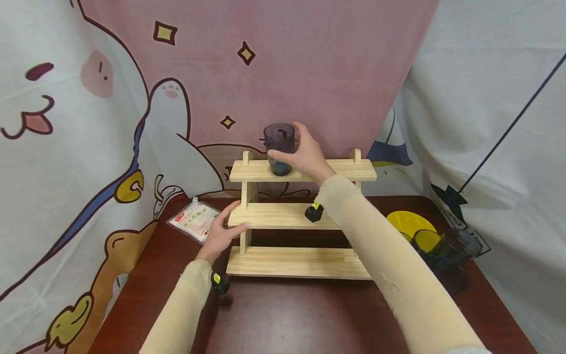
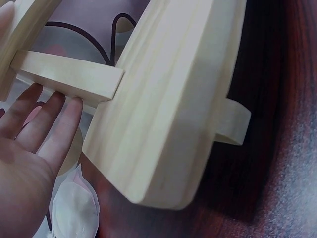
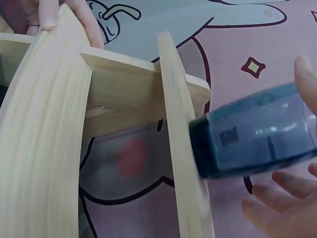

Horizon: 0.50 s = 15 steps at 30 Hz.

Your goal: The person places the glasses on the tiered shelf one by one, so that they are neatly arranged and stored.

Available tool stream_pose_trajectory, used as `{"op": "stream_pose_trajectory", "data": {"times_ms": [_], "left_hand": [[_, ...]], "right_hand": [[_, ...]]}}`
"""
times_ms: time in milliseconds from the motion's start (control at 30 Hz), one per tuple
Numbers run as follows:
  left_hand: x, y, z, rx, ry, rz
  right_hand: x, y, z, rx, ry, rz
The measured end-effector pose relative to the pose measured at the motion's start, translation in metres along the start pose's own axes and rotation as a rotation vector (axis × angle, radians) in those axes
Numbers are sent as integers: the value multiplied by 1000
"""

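Observation:
A three-tier wooden display rack [image 1: 278, 215] stands on the dark red table. Over the left part of its top shelf is a dark tinted drinking glass [image 1: 278, 140], roughly upright, its base at the board. My right hand [image 1: 309, 155] holds this glass, thumb in front and fingers at its right and far side; in the right wrist view the glass [image 3: 252, 134] looks slightly blurred. My left hand [image 1: 221, 233] grips the left end of the middle shelf, thumb at the front edge. Its fingertips touch the rack's side upright [image 2: 69, 74] in the left wrist view.
Left of the rack lies a white spouted pouch [image 1: 194, 220] with printing. At the table's right side are a yellow plate [image 1: 409, 220] and several dark glasses [image 1: 460, 243], partly behind my right sleeve. A patterned cloth [image 1: 327, 64] hangs close behind the rack.

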<state>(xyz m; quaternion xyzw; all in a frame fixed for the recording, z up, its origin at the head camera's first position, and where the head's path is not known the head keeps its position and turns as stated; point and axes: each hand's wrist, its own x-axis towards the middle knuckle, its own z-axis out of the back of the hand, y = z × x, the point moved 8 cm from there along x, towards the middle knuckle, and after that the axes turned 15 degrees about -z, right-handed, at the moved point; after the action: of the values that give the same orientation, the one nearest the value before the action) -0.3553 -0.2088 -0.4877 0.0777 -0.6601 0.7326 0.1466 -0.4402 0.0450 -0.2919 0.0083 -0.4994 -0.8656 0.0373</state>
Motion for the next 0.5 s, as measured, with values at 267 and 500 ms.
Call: {"op": "stream_pose_trajectory", "data": {"times_ms": [267, 500], "left_hand": [[-1, -5, 0, 2, 1, 11], [-1, -1, -2, -2, 9, 10]], "right_hand": [[-11, -20, 21, 27, 70, -2], [-29, -42, 43, 45, 112, -36]]}}
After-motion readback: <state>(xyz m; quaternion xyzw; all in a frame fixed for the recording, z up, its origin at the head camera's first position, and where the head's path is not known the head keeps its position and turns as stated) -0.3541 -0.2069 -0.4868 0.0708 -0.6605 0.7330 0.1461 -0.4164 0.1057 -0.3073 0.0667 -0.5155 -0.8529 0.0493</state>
